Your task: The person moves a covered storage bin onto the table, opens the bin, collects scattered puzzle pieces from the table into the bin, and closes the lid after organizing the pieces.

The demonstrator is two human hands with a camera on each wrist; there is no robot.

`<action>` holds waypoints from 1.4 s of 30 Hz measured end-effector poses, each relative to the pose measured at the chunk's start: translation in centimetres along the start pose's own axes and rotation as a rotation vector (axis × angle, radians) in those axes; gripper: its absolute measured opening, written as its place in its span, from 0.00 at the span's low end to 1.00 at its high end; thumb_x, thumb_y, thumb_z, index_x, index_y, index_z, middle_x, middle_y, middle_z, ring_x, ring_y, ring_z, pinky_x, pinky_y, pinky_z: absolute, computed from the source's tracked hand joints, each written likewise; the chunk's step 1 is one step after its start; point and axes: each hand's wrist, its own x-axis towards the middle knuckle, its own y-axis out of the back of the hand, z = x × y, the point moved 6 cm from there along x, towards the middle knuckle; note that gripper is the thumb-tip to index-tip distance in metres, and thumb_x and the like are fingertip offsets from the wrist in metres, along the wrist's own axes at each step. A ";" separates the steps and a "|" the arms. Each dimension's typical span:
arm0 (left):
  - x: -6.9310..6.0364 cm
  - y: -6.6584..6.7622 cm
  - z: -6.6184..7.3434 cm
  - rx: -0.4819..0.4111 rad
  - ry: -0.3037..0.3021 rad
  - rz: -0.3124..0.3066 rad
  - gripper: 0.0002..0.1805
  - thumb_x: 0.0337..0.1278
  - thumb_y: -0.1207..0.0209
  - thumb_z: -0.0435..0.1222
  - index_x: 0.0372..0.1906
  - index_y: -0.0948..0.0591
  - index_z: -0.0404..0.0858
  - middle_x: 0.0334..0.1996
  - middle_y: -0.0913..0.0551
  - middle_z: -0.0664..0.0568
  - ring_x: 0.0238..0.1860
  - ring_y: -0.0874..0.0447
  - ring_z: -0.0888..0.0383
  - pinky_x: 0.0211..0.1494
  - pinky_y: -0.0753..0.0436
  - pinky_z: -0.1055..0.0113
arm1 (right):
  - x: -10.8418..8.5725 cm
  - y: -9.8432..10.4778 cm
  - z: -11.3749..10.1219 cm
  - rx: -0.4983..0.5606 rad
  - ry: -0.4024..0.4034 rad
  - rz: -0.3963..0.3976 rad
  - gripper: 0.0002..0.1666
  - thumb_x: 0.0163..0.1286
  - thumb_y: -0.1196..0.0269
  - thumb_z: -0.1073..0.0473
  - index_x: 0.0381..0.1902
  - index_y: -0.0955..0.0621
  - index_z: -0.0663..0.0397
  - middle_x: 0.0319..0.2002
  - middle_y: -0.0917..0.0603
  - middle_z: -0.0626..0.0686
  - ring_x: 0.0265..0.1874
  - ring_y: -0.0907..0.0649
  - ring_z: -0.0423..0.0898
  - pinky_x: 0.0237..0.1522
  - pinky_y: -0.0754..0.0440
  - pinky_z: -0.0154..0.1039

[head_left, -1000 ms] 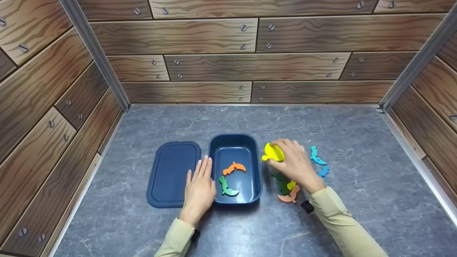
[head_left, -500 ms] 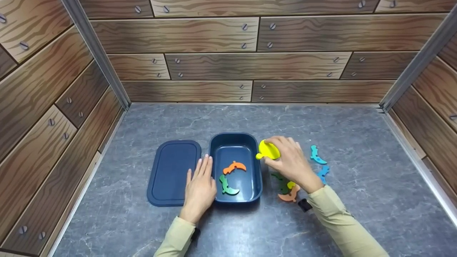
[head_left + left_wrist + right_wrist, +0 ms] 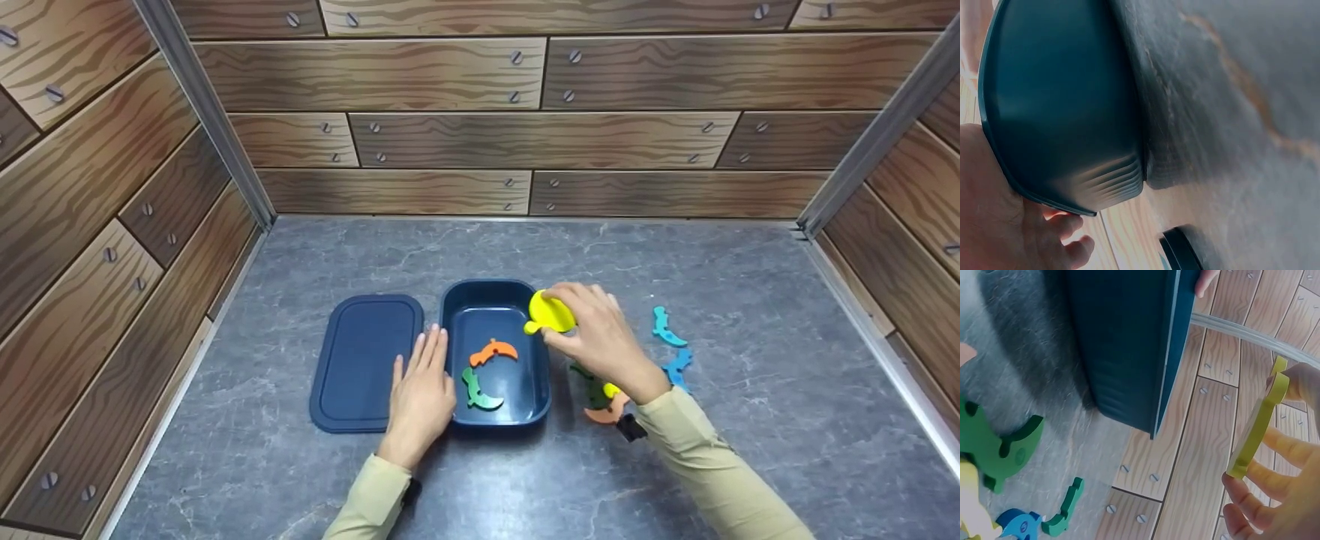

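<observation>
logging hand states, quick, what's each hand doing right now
Left hand: open, alongside the box.
Right hand: holding the yellow piece.

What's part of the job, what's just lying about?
Job:
yellow piece in the right hand
navy box, left hand at its rim
orange piece, green piece inside

Lying about, maybe for later:
lid
cyan piece
blue piece
peach piece
second green piece
second yellow piece

Head view is reading bright; light is glaring off near desk and inside navy box. Left wrist view is running dimmer, desk blurring. Right wrist view is looking hazy, shadow darkening desk, metal rail bowing with distortion.
</observation>
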 end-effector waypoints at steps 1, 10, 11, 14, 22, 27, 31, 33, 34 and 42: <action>0.0 0.0 0.0 -0.001 0.000 0.001 0.33 0.69 0.50 0.35 0.77 0.42 0.41 0.77 0.46 0.52 0.76 0.50 0.50 0.73 0.49 0.42 | 0.1 0.0 -0.1 0.000 0.005 -0.001 0.27 0.61 0.32 0.50 0.59 0.20 0.46 0.57 0.21 0.48 0.44 0.27 0.48 0.43 0.34 0.46; 0.0 -0.3 -0.1 0.003 0.014 -0.007 0.33 0.69 0.50 0.35 0.78 0.42 0.43 0.77 0.47 0.54 0.76 0.51 0.52 0.74 0.49 0.42 | 0.6 -0.6 -1.3 -0.043 0.038 -0.046 0.28 0.60 0.31 0.51 0.59 0.20 0.46 0.58 0.22 0.49 0.49 0.27 0.49 0.48 0.32 0.48; 0.0 -0.3 -0.1 0.005 0.016 -0.009 0.34 0.69 0.50 0.36 0.78 0.42 0.43 0.77 0.47 0.54 0.76 0.52 0.52 0.74 0.49 0.42 | 0.6 -0.7 -1.4 -0.045 0.041 -0.052 0.28 0.60 0.31 0.50 0.59 0.20 0.46 0.58 0.22 0.49 0.49 0.27 0.49 0.49 0.32 0.48; 0.0 -0.3 0.0 0.010 0.014 -0.002 0.34 0.69 0.50 0.36 0.77 0.42 0.42 0.77 0.46 0.54 0.76 0.51 0.52 0.73 0.49 0.42 | 0.7 -0.9 -1.7 -0.043 0.050 -0.064 0.27 0.61 0.31 0.50 0.59 0.20 0.46 0.59 0.22 0.48 0.50 0.27 0.49 0.52 0.32 0.49; 0.0 0.0 0.1 -0.001 0.006 0.010 0.33 0.69 0.49 0.36 0.77 0.41 0.42 0.77 0.46 0.53 0.76 0.50 0.51 0.73 0.49 0.42 | 1.1 -1.4 -2.5 -0.054 0.091 -0.068 0.27 0.61 0.31 0.50 0.58 0.20 0.46 0.61 0.23 0.49 0.52 0.27 0.49 0.50 0.32 0.48; 0.1 -0.1 -0.1 0.011 0.016 -0.005 0.34 0.70 0.49 0.36 0.78 0.43 0.43 0.77 0.47 0.54 0.76 0.51 0.52 0.74 0.49 0.42 | 1.4 -1.9 -3.0 -0.039 0.108 -0.077 0.28 0.60 0.29 0.51 0.58 0.20 0.47 0.61 0.23 0.50 0.52 0.27 0.50 0.50 0.31 0.49; 0.1 -0.3 -0.2 0.022 0.028 -0.019 0.34 0.70 0.49 0.37 0.78 0.43 0.43 0.77 0.48 0.54 0.77 0.52 0.52 0.74 0.50 0.43 | 1.6 -2.5 -3.4 -0.054 0.119 -0.091 0.28 0.61 0.29 0.48 0.58 0.19 0.47 0.61 0.23 0.49 0.52 0.27 0.50 0.51 0.31 0.47; 0.1 -0.3 -0.2 0.020 0.027 -0.020 0.34 0.70 0.49 0.37 0.78 0.43 0.43 0.77 0.48 0.54 0.77 0.52 0.52 0.74 0.50 0.43 | 1.7 -2.7 -3.6 -0.062 0.121 -0.099 0.28 0.61 0.30 0.47 0.58 0.19 0.46 0.61 0.23 0.49 0.53 0.27 0.49 0.51 0.31 0.47; 0.1 -0.3 -0.2 0.019 0.027 -0.020 0.34 0.70 0.49 0.37 0.78 0.43 0.43 0.77 0.48 0.54 0.77 0.52 0.52 0.74 0.50 0.43 | 1.7 -2.8 -3.7 -0.064 0.122 -0.103 0.27 0.61 0.30 0.47 0.58 0.19 0.46 0.61 0.23 0.49 0.53 0.27 0.49 0.52 0.31 0.47; 0.1 -0.3 -0.2 0.021 0.028 -0.018 0.35 0.69 0.48 0.37 0.78 0.43 0.43 0.77 0.48 0.54 0.77 0.52 0.53 0.74 0.49 0.42 | 1.8 -3.5 -4.1 -0.053 0.131 -0.121 0.27 0.62 0.31 0.46 0.58 0.19 0.46 0.61 0.23 0.49 0.52 0.27 0.48 0.52 0.30 0.47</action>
